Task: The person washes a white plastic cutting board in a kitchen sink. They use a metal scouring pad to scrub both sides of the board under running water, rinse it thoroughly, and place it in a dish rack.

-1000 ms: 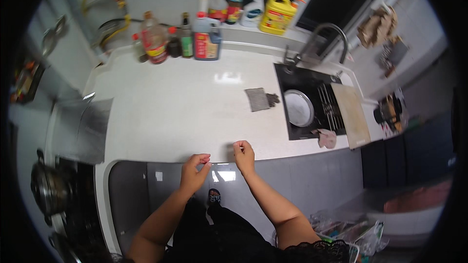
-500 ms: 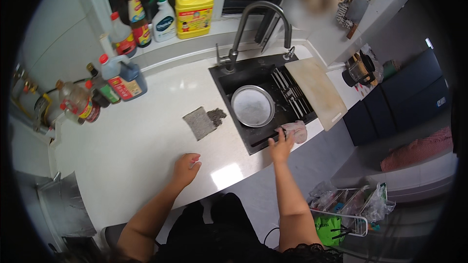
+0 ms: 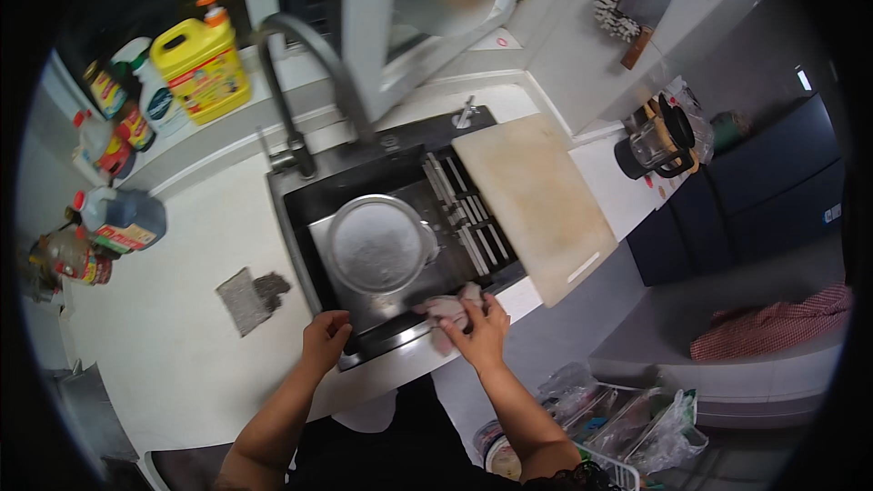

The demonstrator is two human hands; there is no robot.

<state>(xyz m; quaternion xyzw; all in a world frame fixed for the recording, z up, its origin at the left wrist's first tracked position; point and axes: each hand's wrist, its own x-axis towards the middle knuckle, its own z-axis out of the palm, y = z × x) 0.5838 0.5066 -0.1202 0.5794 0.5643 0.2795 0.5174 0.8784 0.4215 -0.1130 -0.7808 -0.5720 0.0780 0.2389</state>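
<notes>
A crumpled pinkish cloth (image 3: 449, 308) hangs over the front rim of the black sink (image 3: 368, 345). My right hand (image 3: 480, 336) pinches its right side between thumb and fingers. Beside the sink's front left corner, my left hand (image 3: 324, 343) is closed with curled fingers, and nothing shows in it. A round metal pan (image 3: 377, 245) with whitish, cloudy contents sits in the basin, left of a slatted rack (image 3: 468, 214). On the counter to the left lie a grey scouring pad (image 3: 243, 302) and a dark steel-wool-like clump (image 3: 272, 290).
A cutting board (image 3: 536, 200) covers the sink's right side, and a tall faucet (image 3: 309, 64) arches behind the basin. Along the window stand a yellow pump jug (image 3: 202, 73) and several bottles. A wire basket with plastic bags (image 3: 627, 423) stands low at right.
The view has turned right toward the sink. My right hand has closed on the cloth and drawn it left along the rim. My left hand has come up beside the sink.
</notes>
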